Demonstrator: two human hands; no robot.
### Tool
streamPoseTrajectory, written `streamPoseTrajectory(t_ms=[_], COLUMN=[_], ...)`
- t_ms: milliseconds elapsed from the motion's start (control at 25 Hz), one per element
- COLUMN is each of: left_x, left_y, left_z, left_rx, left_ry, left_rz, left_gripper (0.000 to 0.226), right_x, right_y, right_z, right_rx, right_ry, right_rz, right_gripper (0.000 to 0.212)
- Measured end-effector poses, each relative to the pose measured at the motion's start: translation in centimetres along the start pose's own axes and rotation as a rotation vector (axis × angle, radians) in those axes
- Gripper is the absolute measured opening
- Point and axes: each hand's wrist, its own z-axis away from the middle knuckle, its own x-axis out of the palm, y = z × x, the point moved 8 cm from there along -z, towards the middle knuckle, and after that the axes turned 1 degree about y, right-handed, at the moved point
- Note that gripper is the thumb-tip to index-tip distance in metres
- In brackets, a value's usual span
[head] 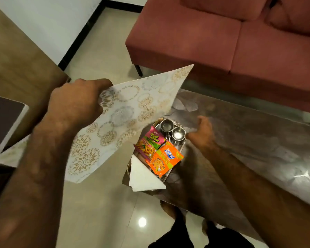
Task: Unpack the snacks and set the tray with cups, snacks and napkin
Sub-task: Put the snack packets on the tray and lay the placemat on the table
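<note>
A steel tray (179,145) sits at the near left end of a dark marble-look coffee table (249,140). On it stand two small steel cups (166,125) (178,133), a pink snack packet (150,142), an orange snack packet (164,161) and a folded white napkin (143,176) that overhangs the tray's near edge. My left hand (77,102) grips a white bag with gold floral print (125,119), held up in the air left of the tray. My right hand (201,132) hovers with fingers apart just right of the cups, holding nothing.
A red sofa (222,36) stands behind the table. A wooden panel (16,56) and a dark surface (4,119) lie to the left. Glossy floor tiles (104,203) spread below, and my feet show near the table's front edge.
</note>
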Motion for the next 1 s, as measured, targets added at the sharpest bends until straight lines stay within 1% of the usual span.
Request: streamPoseTrajectory(t_ms=[40,120,200,280,320,440,480,560,640,760,840,880,1000], left_x=[-0.6,-1.2,-0.8,0.1,0.7,3.1,4.0,5.8,7.2,8.9,9.8,10.2,10.6], left_y=[0.1,0.8,2.8,4.8,5.8,8.6,9.6,11.6,12.9,12.5,11.2,10.4,9.3], left_z=[-0.3,-0.9,-1.4,-2.1,-2.4,-3.0,-3.1,-3.4,-3.5,-3.6,-3.6,-3.7,-4.0], left_rx=[0.033,0.104,0.195,0.282,0.314,0.332,0.331,0.347,0.363,0.341,0.290,0.249,0.155], left_ry=[-0.026,-0.087,-0.209,-0.313,-0.355,-0.458,-0.470,-0.472,-0.477,-0.487,-0.481,-0.478,-0.418], left_rz=[0.049,0.193,0.342,0.427,0.458,0.548,0.546,0.495,0.441,0.335,0.276,0.287,0.414], left_gripper=[0.048,0.045,0.040,0.033,0.031,0.030,0.030,0.028,0.030,0.049,0.055,0.053,0.032], right_x=[-1.6,-4.1,-6.0,-7.5,-8.6,-11.3,-12.0,-13.7,-15.2,-17.8,-19.7,-20.5,-22.7], right_y=[-1.6,-4.0,-5.1,-4.6,-3.7,-0.4,0.5,2.3,3.8,6.4,8.2,9.2,12.3], right_z=[0.0,0.2,0.9,1.6,1.9,2.8,3.1,3.5,3.7,3.8,3.9,4.0,4.7], right_rx=[-0.060,-0.134,-0.147,-0.086,-0.051,-0.020,-0.028,-0.034,-0.021,0.024,0.064,0.088,0.133], right_ry=[0.010,-0.023,-0.110,-0.156,-0.137,-0.080,-0.059,0.007,0.044,0.074,0.098,0.106,0.120], right_rz=[-0.024,-0.057,-0.193,-0.360,-0.413,-0.407,-0.381,-0.369,-0.391,-0.432,-0.467,-0.481,-0.517], right_gripper=[0.081,0.093,0.094,0.081,0.072,0.038,0.028,0.015,0.016,0.015,0.016,0.015,0.016])
